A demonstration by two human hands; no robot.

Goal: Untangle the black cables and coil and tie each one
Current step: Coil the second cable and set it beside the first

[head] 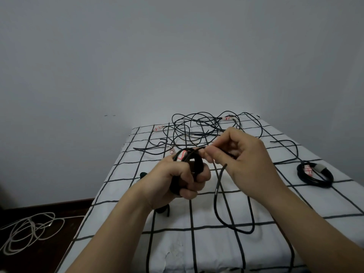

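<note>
My left hand [183, 176] grips a small coil of black cable [194, 161] with a white and red label on it, held above the white sheet. My right hand [242, 154] pinches a strand of the same cable just right of the coil. A loose length of that cable [217, 200] hangs down from my right hand and loops over the sheet. At the far end lies a tangle of black cables [199, 127] with white and red tags. One coiled and tied black cable [315, 175] rests at the right.
The surface is a white sheet with a black grid [197, 243], set against a grey wall. On the dark floor at the lower left lies a loose white cable [29, 231]. A small black object [143, 174] sits left of my left wrist.
</note>
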